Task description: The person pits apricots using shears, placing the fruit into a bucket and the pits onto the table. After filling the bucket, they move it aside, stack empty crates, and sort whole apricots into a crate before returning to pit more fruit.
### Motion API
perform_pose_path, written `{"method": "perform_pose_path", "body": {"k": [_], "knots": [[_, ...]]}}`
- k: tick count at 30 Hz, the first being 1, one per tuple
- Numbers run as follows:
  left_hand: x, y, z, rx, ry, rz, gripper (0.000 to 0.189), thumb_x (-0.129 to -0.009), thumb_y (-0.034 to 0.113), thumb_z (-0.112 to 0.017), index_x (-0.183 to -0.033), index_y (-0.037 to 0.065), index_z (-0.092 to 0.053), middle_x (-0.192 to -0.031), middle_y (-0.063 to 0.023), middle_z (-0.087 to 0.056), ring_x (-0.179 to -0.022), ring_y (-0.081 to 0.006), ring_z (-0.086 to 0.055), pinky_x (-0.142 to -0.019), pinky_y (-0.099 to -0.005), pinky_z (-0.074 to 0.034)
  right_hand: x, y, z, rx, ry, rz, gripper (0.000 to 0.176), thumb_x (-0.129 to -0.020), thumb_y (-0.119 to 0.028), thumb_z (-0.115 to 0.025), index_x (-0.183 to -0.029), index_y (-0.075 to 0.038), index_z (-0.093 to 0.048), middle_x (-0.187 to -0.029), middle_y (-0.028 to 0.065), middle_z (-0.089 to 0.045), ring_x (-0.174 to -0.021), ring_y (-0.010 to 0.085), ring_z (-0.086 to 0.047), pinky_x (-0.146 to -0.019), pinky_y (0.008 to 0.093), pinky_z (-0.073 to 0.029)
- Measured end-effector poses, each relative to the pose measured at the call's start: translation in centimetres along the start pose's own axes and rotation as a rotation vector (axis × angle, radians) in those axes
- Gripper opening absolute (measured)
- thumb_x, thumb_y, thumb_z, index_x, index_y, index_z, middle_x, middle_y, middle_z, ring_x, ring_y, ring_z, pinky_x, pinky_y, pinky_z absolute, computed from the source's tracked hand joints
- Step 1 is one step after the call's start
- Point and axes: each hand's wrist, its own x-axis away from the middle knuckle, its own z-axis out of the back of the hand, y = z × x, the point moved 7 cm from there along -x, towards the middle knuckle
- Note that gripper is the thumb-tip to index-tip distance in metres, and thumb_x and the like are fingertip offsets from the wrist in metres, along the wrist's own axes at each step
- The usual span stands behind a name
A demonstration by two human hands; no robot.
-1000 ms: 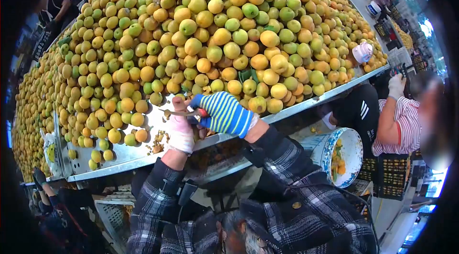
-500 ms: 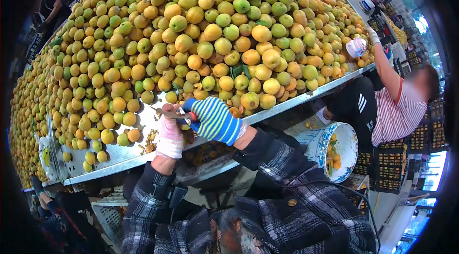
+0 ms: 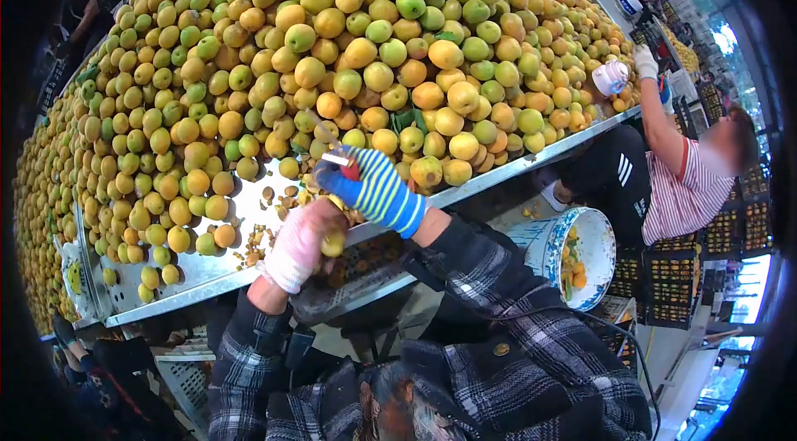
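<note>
My left hand [image 3: 297, 247], in a pink and white glove, is closed around a small yellow-green fruit [image 3: 333, 243] near the table's front edge. Just above and to its right, my right hand [image 3: 369, 188], in a blue and yellow striped glove, grips a small knife [image 3: 338, 160] with a red part at its handle. The blade points up and left over the heap of yellow and green fruit [image 3: 361, 53]. Small brown scraps [image 3: 259, 242] lie on the metal table beside my left hand.
The metal table [image 3: 199, 279] has a raised front edge. A blue and white bucket [image 3: 602, 262] with fruit pieces stands at the right. Near it sits a person [image 3: 677, 183] with a gloved hand by a white and pink container [image 3: 610, 77]. Black crates [image 3: 671, 287] are stacked behind.
My left hand has moved down and turned, and a fruit now shows in it. My right hand has lifted the knife away from the left. The other person's hand has shifted slightly.
</note>
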Motion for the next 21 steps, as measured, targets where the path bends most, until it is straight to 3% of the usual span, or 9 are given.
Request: {"method": "perform_pose_path", "body": {"k": [2, 4, 6, 8, 11, 15, 17, 18, 21], "knots": [[0.4, 1.8, -3.2, -0.554, -0.29, -0.492, 0.028, -0.089, 0.027, -0.05, -0.096, 0.003, -0.061, -0.081, -0.0097, -0.059, -0.075, -0.023, -0.062, -0.065, -0.0309, -0.05, -0.3, -1.2, 1.5, 0.205, -0.027, -0.015, 0.041, -0.081, -0.028, -0.074, -0.108, 0.0, -0.062, -0.08, 0.0154, -0.067, -0.076, 0.0242, -0.067, -0.069, 0.0323, -0.052], [0.7, -1.3, -5.7, -0.573, -0.512, -0.029, 0.045, -0.088, 0.045, -0.051, -0.09, 0.002, -0.063, -0.087, -0.0112, -0.064, -0.074, -0.0258, -0.064, -0.072, -0.0343, -0.05, -0.7, -2.9, 3.0, 1.064, 0.107, 0.166, 0.053, -0.079, -0.04, -0.072, -0.111, 0.0, -0.057, -0.078, 0.0208, -0.066, -0.075, 0.0365, -0.066, -0.066, 0.043, -0.052], [0.5, -3.0, -7.2, -0.941, -0.573, 0.158, 0.042, -0.086, 0.044, -0.056, -0.093, 0.003, -0.063, -0.092, -0.0172, -0.065, -0.085, -0.0335, -0.064, -0.076, -0.0402, -0.05, -1.0, -2.9, 5.9, 1.184, 0.187, -0.001, 0.057, -0.078, -0.044, -0.07, -0.111, -0.001, -0.054, -0.077, 0.0201, -0.066, -0.073, 0.0377, -0.066, -0.065, 0.0464, -0.052], [-0.3, -6.5, -7.4, -1.061, -0.558, 0.172, 0.048, -0.085, 0.045, -0.058, -0.105, 0.002, -0.059, -0.096, -0.0227, -0.064, -0.091, -0.0387, -0.062, -0.08, -0.0443, -0.048, -1.0, -2.6, 7.8, 1.374, 0.177, -0.1, 0.047, -0.08, -0.04, -0.069, -0.102, -0.001, -0.054, -0.075, 0.0187, -0.066, -0.072, 0.0367, -0.066, -0.063, 0.0468, -0.052], [-1.5, -7.8, -6.3, -1.159, -0.291, 0.087, 0.057, -0.083, 0.044, -0.058, -0.121, 0.001, -0.049, -0.097, -0.0249, -0.064, -0.094, -0.0397, -0.062, -0.083, -0.0455, -0.048, -0.6, -1.8, 8.3, 1.464, 0.101, -0.149, 0.044, -0.078, -0.036, -0.071, -0.102, -0.001, -0.056, -0.075, 0.0171, -0.066, -0.072, 0.0363, -0.065, -0.065, 0.0452, -0.052], [-1.4, -6.0, -6.2, -1.154, -0.309, 0.068, 0.06, -0.083, 0.046, -0.06, -0.122, 0.001, -0.05, -0.098, -0.0238, -0.065, -0.096, -0.0396, -0.061, -0.085, -0.0465, -0.047, -1.0, -1.6, 8.1, 1.474, 0.052, -0.197, 0.038, -0.079, -0.034, -0.069, -0.096, -0.001, -0.058, -0.077, 0.0187, -0.066, -0.075, 0.0361, -0.066, -0.066, 0.046, -0.052], [-0.9, -3.8, -6.8, -0.932, -0.481, 0.006, 0.055, -0.085, 0.039, -0.061, -0.121, -0.001, -0.05, -0.096, -0.021, -0.064, -0.091, -0.0334, -0.064, -0.082, -0.0396, -0.049, -1.0, -1.6, 8.3, 1.433, 0.046, -0.174, 0.036, -0.078, -0.033, -0.068, -0.093, -0.002, -0.06, -0.078, 0.0179, -0.067, -0.077, 0.0354, -0.066, -0.068, 0.0463, -0.053], [-0.5, -1.4, -6.6, -0.543, -0.548, -0.014, 0.042, -0.09, 0.029, -0.057, -0.12, 0.0, -0.053, -0.096, -0.0137, -0.065, -0.084, -0.0206, -0.063, -0.075, -0.0313, -0.051, -1.1, -1.5, 8.4, 1.418, 0.061, -0.156, 0.04, -0.078, -0.038, -0.068, -0.089, -0.001, -0.058, -0.074, 0.0204, -0.065, -0.074, 0.0367, -0.065, -0.068, 0.0452, -0.052], [-0.8, 0.2, -5.1, -0.108, -0.417, 0.003, 0.033, -0.091, 0.022, -0.055, -0.118, 0.003, -0.057, -0.085, -0.0019, -0.065, -0.072, -0.009, -0.059, -0.065, -0.0237, -0.049, -1.4, -1.1, 7.8, 1.442, 0.036, -0.206, 0.043, -0.078, -0.041, -0.067, -0.09, 0.0, -0.059, -0.076, 0.0207, -0.065, -0.075, 0.0364, -0.065, -0.069, 0.0442, -0.052]]}}
